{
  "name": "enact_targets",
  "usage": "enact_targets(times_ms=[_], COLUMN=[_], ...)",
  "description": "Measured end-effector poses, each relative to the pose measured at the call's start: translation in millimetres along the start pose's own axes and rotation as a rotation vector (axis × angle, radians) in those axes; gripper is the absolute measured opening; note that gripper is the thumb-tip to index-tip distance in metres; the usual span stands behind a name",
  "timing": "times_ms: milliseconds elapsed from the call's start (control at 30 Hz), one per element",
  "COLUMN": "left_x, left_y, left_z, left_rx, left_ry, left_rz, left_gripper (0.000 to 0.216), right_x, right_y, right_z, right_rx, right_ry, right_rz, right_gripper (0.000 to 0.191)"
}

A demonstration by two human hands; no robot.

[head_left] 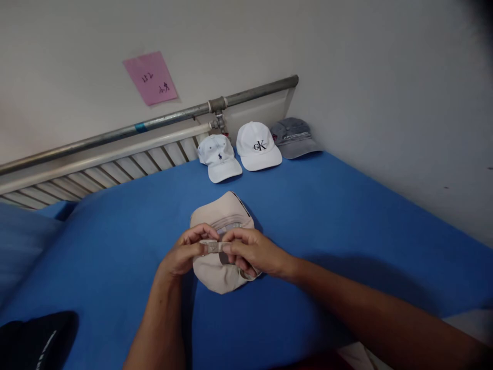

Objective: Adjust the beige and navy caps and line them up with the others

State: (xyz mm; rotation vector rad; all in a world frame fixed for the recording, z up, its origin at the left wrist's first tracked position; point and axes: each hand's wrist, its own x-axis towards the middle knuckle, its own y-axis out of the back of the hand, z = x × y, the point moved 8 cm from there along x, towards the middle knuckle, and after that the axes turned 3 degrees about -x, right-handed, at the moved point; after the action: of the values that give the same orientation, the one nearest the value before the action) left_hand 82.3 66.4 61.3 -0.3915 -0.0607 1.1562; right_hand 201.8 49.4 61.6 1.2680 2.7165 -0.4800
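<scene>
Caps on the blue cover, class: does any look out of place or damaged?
The dark cap at the lower left looks out of place: it lies apart from the row of three caps. The beige cap in hand shows no damage.

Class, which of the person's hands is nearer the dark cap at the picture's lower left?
Left. The left hand pinches the beige strap, up and right of the dark cap; the right hand, also on the strap, is farther right.
</scene>
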Motion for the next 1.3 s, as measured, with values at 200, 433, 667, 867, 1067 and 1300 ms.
enact_targets(times_ms=[200, 433, 667, 867, 1067, 1300], left_x=[-1.2, -2.1, -2.3, -2.1, -4.7, -7.4], left_y=[-3.4, -6.4, -4.3, -7.6, -5.0, -2.9], left_z=[0.7, -0.7, 1.6, 0.1, 5.9, 3.7], left_rx=[0.007, 0.013, 0.015, 0.031, 0.028, 0.021], left_ry=[-0.008, 0.024, -0.006, 0.032, 0.002, 0.02], left_rz=[-0.016, 0.031, 0.034, 0.074, 0.079, 0.094], left_gripper=[0.025, 0.025, 0.025, 0.025, 0.022, 0.026], right_x=[1.3, 2.1, 2.0, 2.3, -3.1, -4.0], right_y=[0.9, 2.3, 4.2, 4.3, 9.5, 12.5], right_z=[2.6, 2.3, 3.3, 4.0, -11.5, -12.1], right_rx=[-0.025, -0.045, 0.026, 0.028, -0.08, -0.118], right_ry=[-0.021, -0.032, -0.054, -0.067, -0.012, -0.021], right_rz=[0.015, 0.015, 0.013, 0.019, 0.064, 0.047], right_gripper=[0.011, 0.01, 0.01, 0.006, 0.008, 0.008])
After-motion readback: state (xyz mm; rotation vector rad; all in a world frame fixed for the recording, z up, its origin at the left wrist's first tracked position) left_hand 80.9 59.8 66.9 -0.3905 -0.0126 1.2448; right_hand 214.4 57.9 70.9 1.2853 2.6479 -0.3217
